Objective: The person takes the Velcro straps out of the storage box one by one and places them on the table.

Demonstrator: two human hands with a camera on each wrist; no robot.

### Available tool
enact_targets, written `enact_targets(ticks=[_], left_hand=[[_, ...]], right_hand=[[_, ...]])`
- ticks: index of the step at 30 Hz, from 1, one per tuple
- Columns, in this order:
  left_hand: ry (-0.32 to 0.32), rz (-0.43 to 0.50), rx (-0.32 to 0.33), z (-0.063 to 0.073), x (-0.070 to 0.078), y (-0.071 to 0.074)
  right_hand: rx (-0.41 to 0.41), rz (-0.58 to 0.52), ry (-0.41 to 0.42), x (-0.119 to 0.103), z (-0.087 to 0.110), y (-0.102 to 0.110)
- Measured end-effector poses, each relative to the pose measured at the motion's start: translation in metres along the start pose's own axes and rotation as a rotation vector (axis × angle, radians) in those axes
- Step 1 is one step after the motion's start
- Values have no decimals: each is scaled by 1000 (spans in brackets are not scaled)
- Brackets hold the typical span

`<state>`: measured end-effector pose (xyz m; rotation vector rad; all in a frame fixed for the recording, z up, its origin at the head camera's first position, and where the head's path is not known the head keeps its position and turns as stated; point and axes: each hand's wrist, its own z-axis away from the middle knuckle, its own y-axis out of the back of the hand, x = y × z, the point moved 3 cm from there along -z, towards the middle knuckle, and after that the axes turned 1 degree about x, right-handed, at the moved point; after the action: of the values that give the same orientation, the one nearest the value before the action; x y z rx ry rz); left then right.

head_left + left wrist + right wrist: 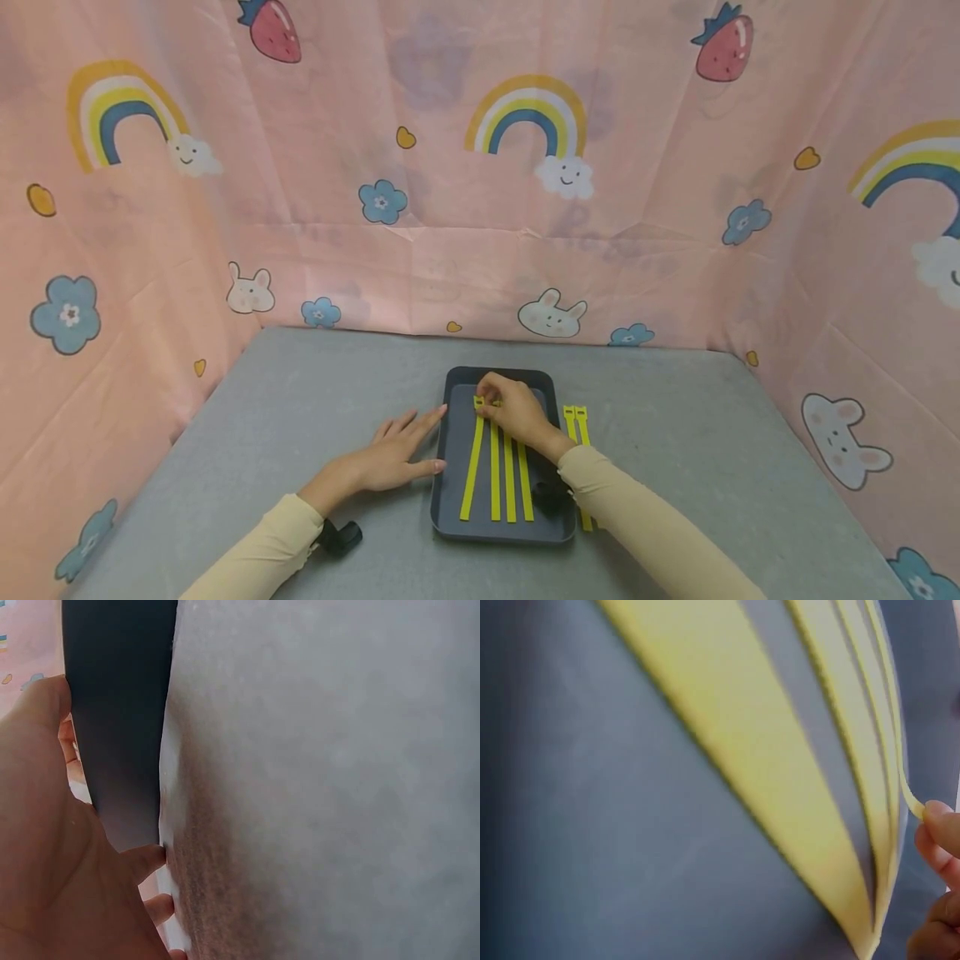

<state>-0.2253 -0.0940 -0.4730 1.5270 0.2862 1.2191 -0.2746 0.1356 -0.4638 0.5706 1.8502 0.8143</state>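
Observation:
A dark grey tray [540, 382] lies lengthwise before me on the table. Inside it, several yellow hook-and-loop cable ties with slotted heads lie side by side. My right hand [519, 412] reaches over the tray and pinches the head end of the leftmost cable tie [472, 471] between thumb and finger. In the right wrist view that end [911, 801] bends up to the fingertips. My left hand [386, 462] is spread at the tray's left side, its thumb and fingertips touching the outer wall [120, 735].
Two more yellow cable ties [577, 425] lie on the grey table [697, 467] just right of the tray, partly hidden by the right forearm. Black wrist cameras sit under both cuffs. A pink patterned curtain [450, 275] surrounds the table at the back and sides.

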Motion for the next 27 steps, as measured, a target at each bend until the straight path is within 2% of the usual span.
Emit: enact_targets(ticks=[10, 27], left_hand=[[6, -4, -5, 0, 3, 2], [15, -5, 1, -1, 0, -1]], right_hand=[[-35, -86, -1, -12, 1, 18], [-5, -271, 69, -34, -1, 62]])
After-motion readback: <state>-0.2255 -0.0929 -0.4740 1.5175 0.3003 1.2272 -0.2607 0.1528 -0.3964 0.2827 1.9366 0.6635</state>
